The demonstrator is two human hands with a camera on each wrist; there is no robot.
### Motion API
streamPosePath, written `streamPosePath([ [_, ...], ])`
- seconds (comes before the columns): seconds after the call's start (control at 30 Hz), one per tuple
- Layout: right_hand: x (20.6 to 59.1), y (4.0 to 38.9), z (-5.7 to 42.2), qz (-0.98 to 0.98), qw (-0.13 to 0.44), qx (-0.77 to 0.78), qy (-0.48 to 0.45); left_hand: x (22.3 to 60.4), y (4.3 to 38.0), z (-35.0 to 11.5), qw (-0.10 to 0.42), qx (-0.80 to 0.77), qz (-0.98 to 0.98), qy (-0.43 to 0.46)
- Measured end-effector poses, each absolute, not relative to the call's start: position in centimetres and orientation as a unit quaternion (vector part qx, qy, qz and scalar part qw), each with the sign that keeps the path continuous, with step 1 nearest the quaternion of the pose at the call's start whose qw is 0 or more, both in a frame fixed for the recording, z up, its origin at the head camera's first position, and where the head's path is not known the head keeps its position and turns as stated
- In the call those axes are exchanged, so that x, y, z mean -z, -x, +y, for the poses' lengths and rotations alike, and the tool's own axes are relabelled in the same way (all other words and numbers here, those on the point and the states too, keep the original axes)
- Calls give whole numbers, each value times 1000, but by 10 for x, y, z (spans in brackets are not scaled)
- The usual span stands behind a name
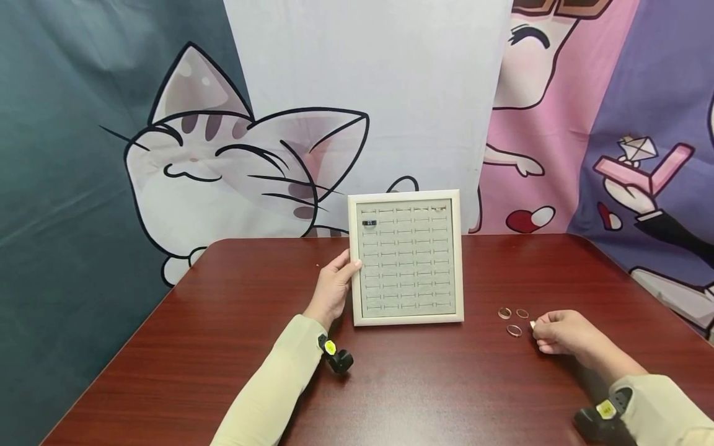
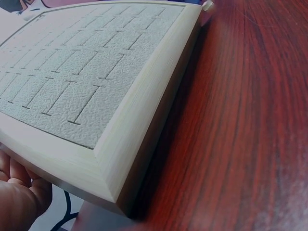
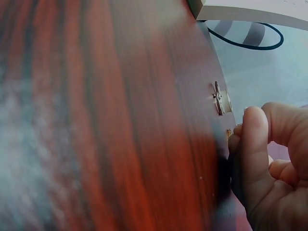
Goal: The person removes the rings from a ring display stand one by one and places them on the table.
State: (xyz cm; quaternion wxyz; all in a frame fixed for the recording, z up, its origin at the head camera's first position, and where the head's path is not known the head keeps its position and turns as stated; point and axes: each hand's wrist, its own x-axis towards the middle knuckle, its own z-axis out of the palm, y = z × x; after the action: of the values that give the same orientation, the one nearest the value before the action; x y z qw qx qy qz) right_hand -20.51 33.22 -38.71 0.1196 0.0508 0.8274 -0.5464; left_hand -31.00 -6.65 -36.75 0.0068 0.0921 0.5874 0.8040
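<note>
My left hand (image 1: 330, 288) grips the left edge of a cream-framed ring display board (image 1: 406, 319), which stands upright on the table. Its grey padded face has rows of slots. A dark ring (image 1: 369, 223) sits in a slot near the upper left, and a small shiny ring (image 1: 439, 209) appears at the top right. In the left wrist view, curled fingers (image 2: 21, 192) show at the frame's edge. My right hand (image 1: 566, 334) pinches a small light-coloured ring, mostly hidden by the fingertips. Close by lie a gold ring (image 1: 504, 313), a thinner ring (image 1: 522, 313) and a silver ring (image 1: 514, 331).
The reddish-brown wooden table (image 1: 424, 384) spreads around both hands. Behind it hangs a cloth backdrop (image 1: 379, 56) with cartoon figures. A black wrist camera (image 1: 337, 358) is strapped to the left sleeve, and another camera (image 1: 599, 421) to the right.
</note>
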Motion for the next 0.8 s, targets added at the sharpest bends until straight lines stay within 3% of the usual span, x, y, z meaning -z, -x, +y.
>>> streamPosePath([
  [0.8,376,205,326,824,105,556,-29,368,314,-66,6,-805,588,-83],
])
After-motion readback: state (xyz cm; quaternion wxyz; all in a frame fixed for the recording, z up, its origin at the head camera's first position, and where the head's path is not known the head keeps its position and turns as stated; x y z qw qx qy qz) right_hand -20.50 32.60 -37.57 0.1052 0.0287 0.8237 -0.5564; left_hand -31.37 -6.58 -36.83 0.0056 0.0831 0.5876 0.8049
